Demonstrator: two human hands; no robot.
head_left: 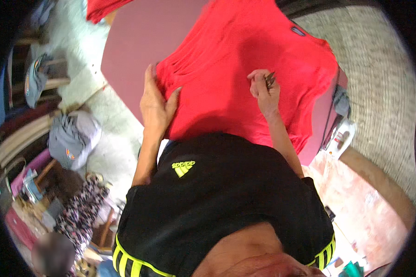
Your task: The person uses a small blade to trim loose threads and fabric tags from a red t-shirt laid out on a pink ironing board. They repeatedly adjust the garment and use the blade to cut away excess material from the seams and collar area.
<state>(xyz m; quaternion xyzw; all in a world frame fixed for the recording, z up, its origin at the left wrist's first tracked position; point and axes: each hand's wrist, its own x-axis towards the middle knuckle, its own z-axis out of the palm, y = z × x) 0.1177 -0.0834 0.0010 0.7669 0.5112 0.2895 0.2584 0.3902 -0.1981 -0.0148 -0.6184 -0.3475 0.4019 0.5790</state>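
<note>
A bright red knit garment (pixel 226 69) lies spread over a maroon table top (pixel 138 46), with a small dark label (pixel 298 31) near its far right edge. At its left edge rests my left hand (pixel 157 106), thumb and fingers apart, touching the cloth where it bunches into folds. My right hand (pixel 265 92) is over the right half of the garment. It is closed around small dark metal thread snips (pixel 270 80), whose pointed tips stick out past the fingers.
Another red cloth (pixel 104 8) sits at the table's far left. A white appliance (pixel 341 137) and a grey cloth (pixel 341 101) are by the right edge. Grey caps (pixel 67 138) lie on the left. A person in patterned clothing (pixel 85 203) is at lower left.
</note>
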